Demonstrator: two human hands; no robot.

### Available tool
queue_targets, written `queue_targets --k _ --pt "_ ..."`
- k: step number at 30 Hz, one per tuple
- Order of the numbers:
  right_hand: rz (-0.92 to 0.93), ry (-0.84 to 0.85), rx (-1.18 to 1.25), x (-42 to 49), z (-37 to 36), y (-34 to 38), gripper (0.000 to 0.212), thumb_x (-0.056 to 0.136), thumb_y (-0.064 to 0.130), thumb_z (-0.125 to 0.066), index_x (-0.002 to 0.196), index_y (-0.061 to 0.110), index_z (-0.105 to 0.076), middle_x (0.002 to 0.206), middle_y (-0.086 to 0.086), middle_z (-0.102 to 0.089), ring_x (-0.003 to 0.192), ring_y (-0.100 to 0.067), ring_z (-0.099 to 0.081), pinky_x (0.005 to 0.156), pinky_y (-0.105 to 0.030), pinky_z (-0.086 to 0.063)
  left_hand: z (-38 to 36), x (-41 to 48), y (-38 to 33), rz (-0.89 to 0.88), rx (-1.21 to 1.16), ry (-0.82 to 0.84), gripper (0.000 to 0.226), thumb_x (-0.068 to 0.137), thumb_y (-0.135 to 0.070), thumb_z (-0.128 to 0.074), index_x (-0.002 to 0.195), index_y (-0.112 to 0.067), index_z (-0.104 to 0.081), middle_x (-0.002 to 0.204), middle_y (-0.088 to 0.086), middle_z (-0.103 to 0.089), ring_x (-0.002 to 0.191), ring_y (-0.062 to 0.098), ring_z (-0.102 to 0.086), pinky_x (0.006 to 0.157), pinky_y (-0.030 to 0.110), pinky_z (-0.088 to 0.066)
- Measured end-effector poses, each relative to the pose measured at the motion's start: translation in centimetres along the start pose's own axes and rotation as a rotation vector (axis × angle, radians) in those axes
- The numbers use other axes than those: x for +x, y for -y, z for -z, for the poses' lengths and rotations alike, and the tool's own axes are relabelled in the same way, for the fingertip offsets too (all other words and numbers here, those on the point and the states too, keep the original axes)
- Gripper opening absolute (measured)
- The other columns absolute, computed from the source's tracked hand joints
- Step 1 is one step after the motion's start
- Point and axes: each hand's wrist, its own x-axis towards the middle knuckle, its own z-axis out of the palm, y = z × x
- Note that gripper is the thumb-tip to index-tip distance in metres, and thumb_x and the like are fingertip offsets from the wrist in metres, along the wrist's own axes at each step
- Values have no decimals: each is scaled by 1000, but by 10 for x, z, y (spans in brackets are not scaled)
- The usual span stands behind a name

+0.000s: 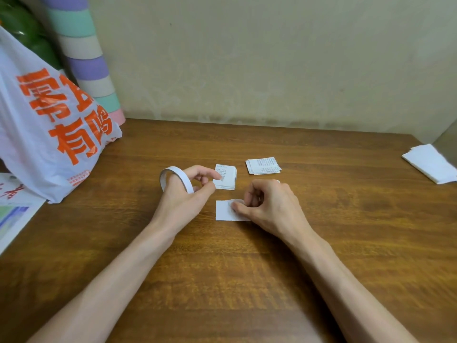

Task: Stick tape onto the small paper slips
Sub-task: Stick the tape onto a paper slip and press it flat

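Observation:
A white tape roll (pixel 173 178) hangs around the fingers of my left hand (pixel 190 191), whose thumb and forefinger pinch a small end of tape near a stack of printed slips (pixel 226 178). A blank white slip (pixel 226 211) lies on the wooden table (pixel 272 268) in front of me. My right hand (pixel 267 204) is curled over its right edge, and its thumb presses a piece of tape onto the slip. A second stack of printed slips (pixel 263 166) lies farther back.
A white plastic bag (pixel 47 125) with orange print stands at the left, with a striped pastel roll (pixel 89 60) behind it. Papers (pixel 14 214) lie at the left edge. Folded white paper (pixel 431 162) lies at the far right. A wall borders the table's back.

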Motion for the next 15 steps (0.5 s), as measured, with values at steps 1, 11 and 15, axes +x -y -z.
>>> queue_targets --k 1,11,15 --pt "-5 0 -11 0 1 0 31 78 46 -84 74 26 -61 63 14 -60 66 -6 -59 63 -31 -45 0 0 0 2 -2 11 22 96 -12 -66 93 -30 -78 98 11 -68 68 6 -55 62 23 -46" --pt "15 129 710 -4 6 10 15 98 12 -70 104 20 -81 101 8 -79 95 1 -71 82 -14 -49 0 -5 -5 50 -149 152 18 100 -13 -65 97 -21 -80 58 -17 -53 50 4 -39 46 18 -28" --pt "-89 186 902 -10 8 14 14 96 16 -71 103 18 -83 106 4 -80 91 -1 -67 75 -21 -43 3 -3 -5 71 -194 152 18 100 -13 -65 100 -21 -81 58 -7 -47 53 10 -33 46 22 -23"
